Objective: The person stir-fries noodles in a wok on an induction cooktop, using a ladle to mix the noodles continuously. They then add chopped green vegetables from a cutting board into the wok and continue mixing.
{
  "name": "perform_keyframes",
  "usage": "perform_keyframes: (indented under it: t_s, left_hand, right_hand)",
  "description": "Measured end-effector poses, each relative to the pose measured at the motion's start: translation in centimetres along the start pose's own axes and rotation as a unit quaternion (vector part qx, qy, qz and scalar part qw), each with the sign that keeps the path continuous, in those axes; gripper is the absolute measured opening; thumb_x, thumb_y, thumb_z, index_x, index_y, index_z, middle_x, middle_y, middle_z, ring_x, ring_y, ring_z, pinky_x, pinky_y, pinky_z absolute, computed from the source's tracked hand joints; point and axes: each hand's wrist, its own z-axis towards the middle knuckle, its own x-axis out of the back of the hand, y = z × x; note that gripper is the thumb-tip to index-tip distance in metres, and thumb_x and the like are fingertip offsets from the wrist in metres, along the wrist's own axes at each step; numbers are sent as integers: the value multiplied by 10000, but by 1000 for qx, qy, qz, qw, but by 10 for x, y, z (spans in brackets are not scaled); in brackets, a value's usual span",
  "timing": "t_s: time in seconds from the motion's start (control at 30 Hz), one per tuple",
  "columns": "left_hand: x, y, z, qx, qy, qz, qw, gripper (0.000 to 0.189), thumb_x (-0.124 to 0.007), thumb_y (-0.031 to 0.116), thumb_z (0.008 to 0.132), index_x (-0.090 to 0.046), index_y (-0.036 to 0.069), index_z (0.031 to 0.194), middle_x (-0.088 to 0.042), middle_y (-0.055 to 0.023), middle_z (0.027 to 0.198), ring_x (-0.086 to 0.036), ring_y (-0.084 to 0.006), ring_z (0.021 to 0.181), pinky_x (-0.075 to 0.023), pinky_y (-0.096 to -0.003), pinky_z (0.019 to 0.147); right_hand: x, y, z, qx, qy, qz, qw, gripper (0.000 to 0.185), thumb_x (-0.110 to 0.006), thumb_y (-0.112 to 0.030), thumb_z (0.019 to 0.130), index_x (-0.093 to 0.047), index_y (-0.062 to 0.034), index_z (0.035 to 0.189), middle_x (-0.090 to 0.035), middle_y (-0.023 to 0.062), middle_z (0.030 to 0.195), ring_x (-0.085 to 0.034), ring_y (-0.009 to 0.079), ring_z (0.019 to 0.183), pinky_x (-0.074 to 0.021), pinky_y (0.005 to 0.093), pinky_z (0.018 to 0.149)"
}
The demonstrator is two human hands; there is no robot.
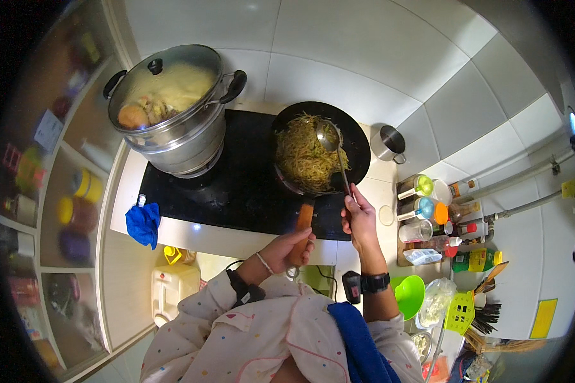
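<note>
A black wok (359, 143) sits on the right side of the black glass cooktop (239, 191). Thin shredded food (299, 153), yellow-green and brown, fills its left and middle part. My left hand (287, 249) grips the wok's wooden handle (304, 220). In my right hand (361, 215) is the handle of a metal ladle (343, 165). The ladle's round bowl rests over the upper right of the shreds, its rounded side facing me. How deep its edge goes into the food cannot be told.
At left stands a lidded steel steamer pot (187, 148) with food under fogged glass. A blue cloth (143, 224) hangs at the counter edge. Right of the wok is a metal mug (388, 143); further right are seasoning jars (415, 231), a green bowl (408, 297) and a utensil holder (459, 313).
</note>
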Motion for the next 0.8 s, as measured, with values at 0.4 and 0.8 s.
perform_keyframes:
  t_s: [0.4,0.8]
  left_hand:
    - [0,0,2,2,-2,-7,1000,275,-523,370,953,-541,100,1003,-532,0,751,-506,-85,581,-458,-241,549]
    - [-9,-3,5,-22,40,-49,998,145,-571,236,928,-554,93,919,-562,-29,746,-525,-101,587,-449,-251,547]
  right_hand:
    - [14,4,-24,-94,-58,235,966,440,-512,-162,958,-403,-141,1384,-535,50,754,-346,64,469,-259,165,377]
    - [15,5,91,108,31,-147,983,549,-596,-33,857,-422,-19,1378,-654,60,932,-534,91,626,-450,217,551]
